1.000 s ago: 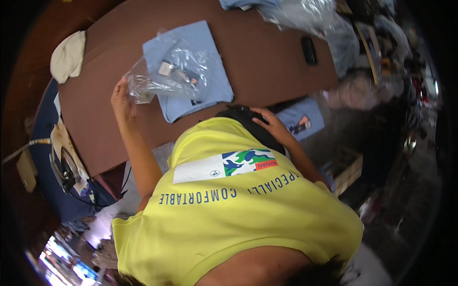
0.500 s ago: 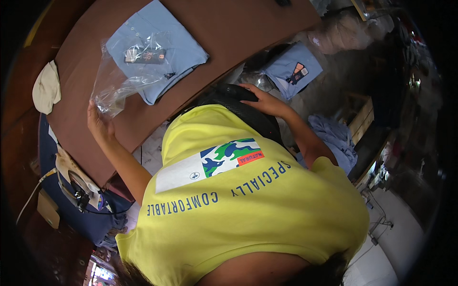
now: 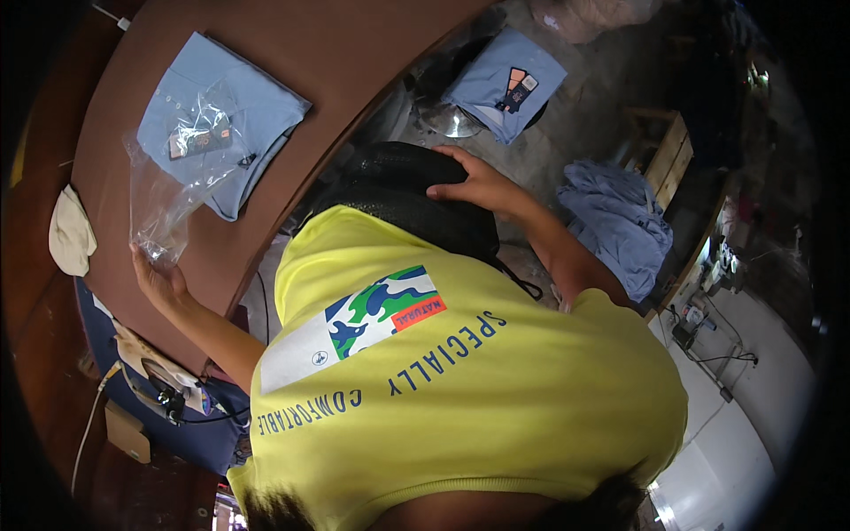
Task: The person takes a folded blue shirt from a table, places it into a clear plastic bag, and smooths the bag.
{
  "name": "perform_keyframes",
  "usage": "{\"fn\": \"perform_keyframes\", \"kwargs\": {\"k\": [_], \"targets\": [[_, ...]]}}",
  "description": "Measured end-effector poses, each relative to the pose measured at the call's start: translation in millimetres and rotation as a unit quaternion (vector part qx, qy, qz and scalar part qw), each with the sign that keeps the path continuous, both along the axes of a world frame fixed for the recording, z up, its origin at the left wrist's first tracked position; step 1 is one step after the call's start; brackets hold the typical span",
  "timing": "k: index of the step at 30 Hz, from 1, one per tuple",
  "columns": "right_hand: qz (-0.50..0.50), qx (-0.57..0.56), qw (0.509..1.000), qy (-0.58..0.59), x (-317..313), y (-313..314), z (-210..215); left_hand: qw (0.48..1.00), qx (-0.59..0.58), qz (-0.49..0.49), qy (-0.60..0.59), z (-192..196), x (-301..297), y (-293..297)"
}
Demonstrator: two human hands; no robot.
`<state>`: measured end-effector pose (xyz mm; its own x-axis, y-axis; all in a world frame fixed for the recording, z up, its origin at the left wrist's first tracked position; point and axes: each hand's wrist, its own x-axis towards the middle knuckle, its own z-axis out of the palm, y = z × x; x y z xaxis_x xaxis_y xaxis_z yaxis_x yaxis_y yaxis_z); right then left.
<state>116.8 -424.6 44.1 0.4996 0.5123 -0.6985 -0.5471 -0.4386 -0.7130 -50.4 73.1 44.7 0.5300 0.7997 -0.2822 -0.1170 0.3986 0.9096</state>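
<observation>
On the brown table lies a folded light-blue shirt (image 3: 212, 97) with a dark tag (image 3: 199, 137). A clear plastic bag (image 3: 168, 208) spreads loosely over part of the shirt and trails toward me. At the bag's near end, my left hand (image 3: 162, 281) grips the crumpled film with its fingertips. My right hand (image 3: 476, 184) rests against the black mesh cloth (image 3: 398, 168) at my lap, thumb and fingers apart, holding nothing. Beyond it, a second folded blue shirt (image 3: 509, 84) with tags sits on a low support beside the table.
The brown tabletop (image 3: 292, 35) curves along my left and front. A cream cloth (image 3: 73, 232) lies at its left edge. To the right are a heap of blue garments (image 3: 615, 217) and a wooden crate (image 3: 671, 159). A cable hangs at the lower left.
The view has turned, so the table and shirts sit further left. My left hand stays at the bag's end, and my right hand remains on the black cloth.
</observation>
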Motion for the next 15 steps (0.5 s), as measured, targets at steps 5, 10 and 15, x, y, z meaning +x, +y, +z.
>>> {"fn": "perform_keyframes", "kwargs": {"k": [5, 10, 15], "targets": [[0.042, -0.038, 0.991, -0.125, 8.6, -12.6, 13.3, 1.0, 0.008, 0.003, 0.018, 8.0, 13.6, -14.2], [0.068, -0.065, 0.986, -0.14, 25.6, -22.6, 14.4, 1.0, 0.02, -0.004, 0.015, 7.4, 22.3, -31.1], [0.051, -0.023, 0.993, -0.107, 31.9, -32.9, 0.6, 0.998, 0.022, 0.037, 0.049, 12.2, 28.5, -50.6]]}}
